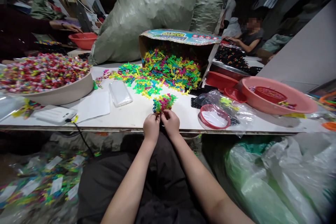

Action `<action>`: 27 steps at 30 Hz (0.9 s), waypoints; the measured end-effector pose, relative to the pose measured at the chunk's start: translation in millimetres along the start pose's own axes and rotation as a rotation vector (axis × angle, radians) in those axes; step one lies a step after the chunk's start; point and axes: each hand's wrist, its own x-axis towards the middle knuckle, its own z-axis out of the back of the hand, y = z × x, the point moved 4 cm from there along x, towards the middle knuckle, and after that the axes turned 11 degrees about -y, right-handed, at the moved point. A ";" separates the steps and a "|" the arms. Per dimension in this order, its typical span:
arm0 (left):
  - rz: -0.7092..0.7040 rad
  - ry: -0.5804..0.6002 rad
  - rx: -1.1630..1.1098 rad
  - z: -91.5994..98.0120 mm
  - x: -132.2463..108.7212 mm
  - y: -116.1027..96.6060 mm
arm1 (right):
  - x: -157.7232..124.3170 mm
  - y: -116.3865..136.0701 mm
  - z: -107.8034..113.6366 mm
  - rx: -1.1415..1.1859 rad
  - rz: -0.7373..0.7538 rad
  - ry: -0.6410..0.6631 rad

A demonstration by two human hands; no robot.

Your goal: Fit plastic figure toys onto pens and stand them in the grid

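Both hands are together at the table's front edge. My left hand (151, 126) has its fingers closed at the lower left of a bunch of small plastic figures (165, 101) in green, pink, blue and yellow. On the other side, my right hand (171, 122) pinches the bottom of the same bunch. Something dark shows between the fingertips, too small to make out. Beyond the hands, loose plastic figures of the same kind (148, 85) spill from a cardboard box (178, 37) lying on its side.
Left are a stack of clear bags (120, 93), a white power bank (55, 113) and a basin (60, 97) heaped with wrapped candies. Right are a small red basket (214, 116) and a pink basin (278, 103). Large sacks (154, 10) stand behind; co-workers sit at both sides.
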 end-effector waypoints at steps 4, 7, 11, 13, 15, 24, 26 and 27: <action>-0.033 0.014 0.075 1.4 -0.6 -4.3 | -1.1 -0.9 0.0 -0.002 -0.036 0.015; -0.040 0.044 0.130 3.2 2.4 -7.5 | -1.2 -3.2 -0.5 0.007 -0.055 0.015; -0.066 0.113 0.166 6.8 11.7 -8.4 | -1.1 -9.3 -0.9 0.059 -0.032 0.025; -0.085 0.147 0.189 8.3 15.7 -7.6 | -1.4 -14.7 0.8 0.098 -0.039 0.005; -0.108 0.160 0.216 9.4 17.4 -7.5 | -1.9 -20.5 4.0 0.141 -0.069 -0.038; -0.078 0.124 0.251 9.4 12.5 -9.2 | -3.3 -18.1 0.1 0.043 0.064 0.103; -0.063 0.141 0.229 9.1 14.3 -8.2 | -4.2 -15.6 -3.4 -0.016 0.103 0.147; -0.054 0.151 0.214 9.2 15.3 -7.8 | -4.7 -14.7 -4.3 -0.043 0.106 0.150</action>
